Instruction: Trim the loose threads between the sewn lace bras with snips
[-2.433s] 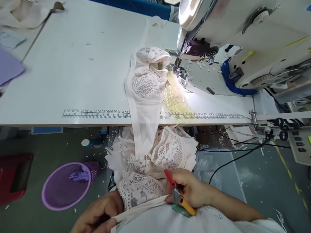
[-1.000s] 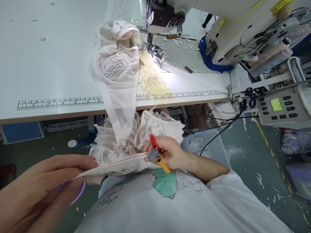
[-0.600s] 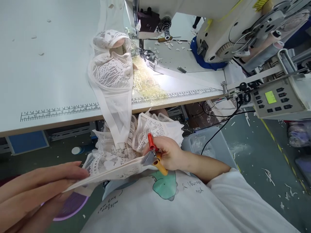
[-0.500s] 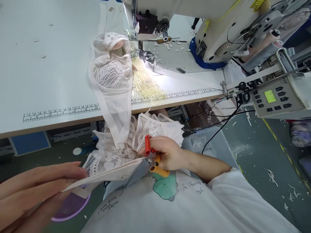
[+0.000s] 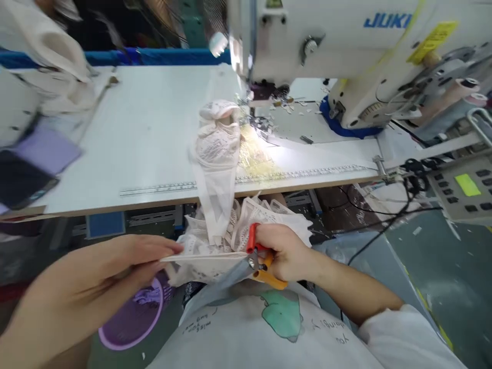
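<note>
In my lap lies a white lace bra piece (image 5: 207,261), its folded edge stretched between my two hands. My left hand (image 5: 111,269) pinches the left end of that edge between thumb and fingers. My right hand (image 5: 286,251) is closed round scissors (image 5: 252,263) with red and orange handles, beside the right end of the edge. Their blades point down and left, below the fabric edge; motion blurs them. Whether the right fingers also grip the fabric is hidden. Another white lace bra (image 5: 217,143) lies on the sewing table, its band hanging over the front edge.
The sewing machine (image 5: 307,51) stands at the back right, with white scraps near its needle. A printed ruler (image 5: 161,188) runs along the table front. Below left is a purple basket (image 5: 130,328); a grey control box (image 5: 461,187) sits at right. Cables hang below it.
My view has risen and turned left, showing more of the table and basket. My left hand is closer to my right, with a shorter stretch of fabric edge between them. The scissors remain held.
</note>
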